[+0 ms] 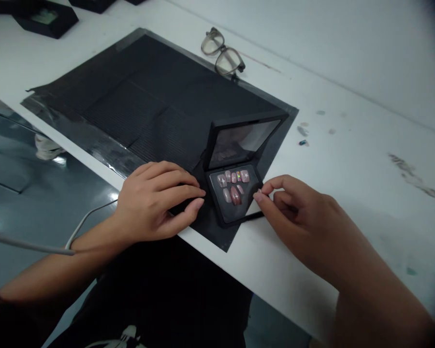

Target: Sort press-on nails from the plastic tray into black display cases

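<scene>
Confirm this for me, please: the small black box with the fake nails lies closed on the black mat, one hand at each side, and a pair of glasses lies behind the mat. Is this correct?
Not quite: the head view shows the box open, its lid standing up and the fake nails exposed. The rest holds: it lies on the black mat, left hand and right hand at its sides, glasses behind the mat.

— How many press-on nails [234,186] in the open black case [235,193]?
— Eight, I count.
— Other items?
— One pair of glasses [223,52], one black mat [148,106], two hands.
</scene>
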A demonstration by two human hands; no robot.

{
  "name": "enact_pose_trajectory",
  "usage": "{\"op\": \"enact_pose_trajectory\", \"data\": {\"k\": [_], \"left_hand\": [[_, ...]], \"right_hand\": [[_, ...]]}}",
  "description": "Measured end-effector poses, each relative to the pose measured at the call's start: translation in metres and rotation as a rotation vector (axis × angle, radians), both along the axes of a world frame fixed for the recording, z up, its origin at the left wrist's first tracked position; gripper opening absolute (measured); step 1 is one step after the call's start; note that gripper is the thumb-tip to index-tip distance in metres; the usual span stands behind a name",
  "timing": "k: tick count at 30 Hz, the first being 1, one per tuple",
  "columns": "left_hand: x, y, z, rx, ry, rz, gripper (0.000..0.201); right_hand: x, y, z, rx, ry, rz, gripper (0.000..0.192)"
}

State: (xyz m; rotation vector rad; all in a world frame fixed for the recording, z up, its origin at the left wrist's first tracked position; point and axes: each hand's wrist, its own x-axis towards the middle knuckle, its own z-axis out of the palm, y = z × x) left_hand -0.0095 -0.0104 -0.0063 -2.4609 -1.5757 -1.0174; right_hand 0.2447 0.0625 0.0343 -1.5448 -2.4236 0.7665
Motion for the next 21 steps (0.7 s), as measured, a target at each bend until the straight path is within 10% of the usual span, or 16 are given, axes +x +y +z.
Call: {"op": "enact_pose_trajectory", "data": {"k": [8, 21], "left_hand": [[-0.0001, -0.0003, -0.0003, 0.009, 0.003, -0.001, 0.012], [0.0000, -0.0001, -0.0005, 0.012, -0.010, -0.003, 0.013]], "right_hand": [[-0.0002, 0.0048, -0.0001, -0.318, 0.216, -0.085, 0.031], [-0.0072, -0.0023, -0.0051, 0.040, 0.134, -0.187, 0.022]]}}
